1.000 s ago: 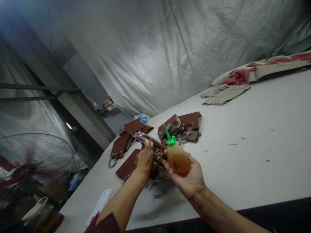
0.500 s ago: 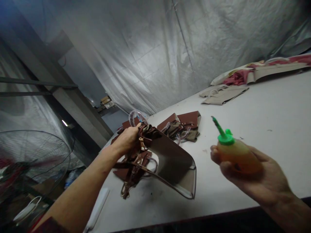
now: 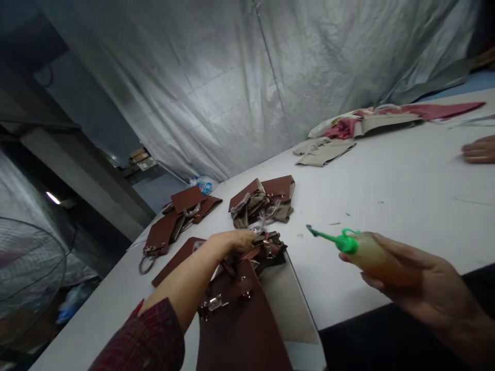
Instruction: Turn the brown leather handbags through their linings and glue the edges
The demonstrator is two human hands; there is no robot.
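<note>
My left hand (image 3: 242,241) is closed on the upper part of a brown handbag (image 3: 243,319), by its bunched lining and straps; the fingers are partly hidden. The bag hangs open at the table's near edge, with metal clasps on its front and a pale inner panel showing. In my right hand (image 3: 421,273) is a squeeze bottle (image 3: 381,257) of amber liquid, its green nozzle tipped left toward the bag but apart from it.
Several brown bag pieces (image 3: 189,198) lie on the white table (image 3: 386,196), with another brown pile (image 3: 280,188) at the middle. Beige bag parts (image 3: 328,152) and pink cloth (image 3: 441,109) lie farther back. Another person's hand (image 3: 479,150) rests at right. A fan (image 3: 31,278) stands at left.
The brown bag has swung from sideways to hanging down and come nearer. My right hand has tilted the bottle from nearly upright to leaning left. Another person's hand now shows at right.
</note>
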